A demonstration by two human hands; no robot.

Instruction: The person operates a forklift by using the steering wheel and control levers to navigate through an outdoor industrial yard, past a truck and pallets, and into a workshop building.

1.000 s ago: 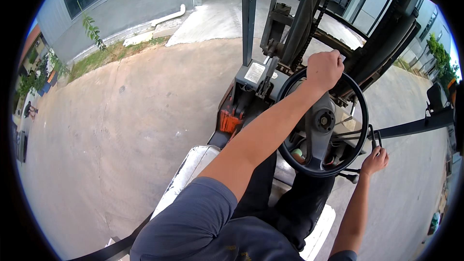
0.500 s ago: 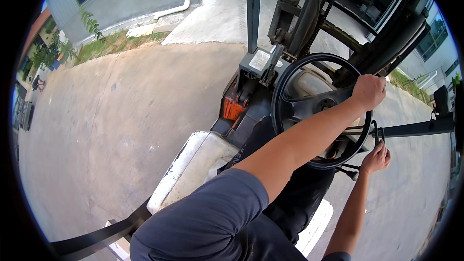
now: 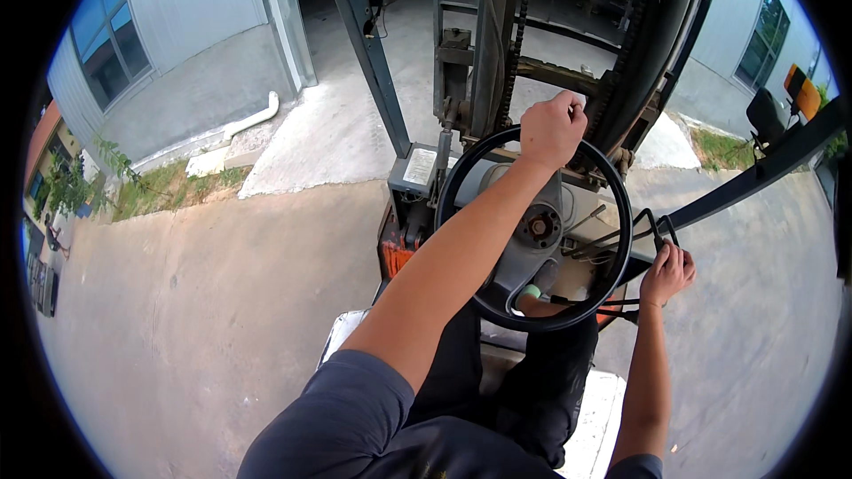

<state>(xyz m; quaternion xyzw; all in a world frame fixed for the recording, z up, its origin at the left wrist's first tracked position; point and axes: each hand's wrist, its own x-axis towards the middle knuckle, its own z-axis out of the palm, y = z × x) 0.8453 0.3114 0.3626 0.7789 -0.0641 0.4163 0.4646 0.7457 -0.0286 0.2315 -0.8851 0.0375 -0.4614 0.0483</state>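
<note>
I sit in a forklift, with its black steering wheel [image 3: 627, 229] in front of me. My left hand [image 3: 554, 129] is closed at the top of the wheel, its arm reaching across the wheel's left side. Whether it wraps the rim or a knob on it is hidden by the fingers. Right of the wheel, my right hand [image 3: 667, 273] is closed on a bent black lever [image 3: 654, 227]. Other thin levers [image 3: 590, 247] show behind the wheel. Below the wheel's hub, a shoe [image 3: 545, 277] is partly visible through the rim.
Ahead stands the dark mast [image 3: 497, 44] with chains, before a shaded doorway. Dark posts [image 3: 371, 62] rise at left and right. A grey wall [image 3: 204, 80] with a white pipe [image 3: 253, 115] is front left. A mirror [image 3: 765, 115] hangs at right. Concrete ground [image 3: 222, 302] surrounds the forklift.
My left hand has moved leftward, from the wheel's right side to its top, and the wheel has turned with it. The doorway now lies more squarely ahead. My right hand stays on the lever.
</note>
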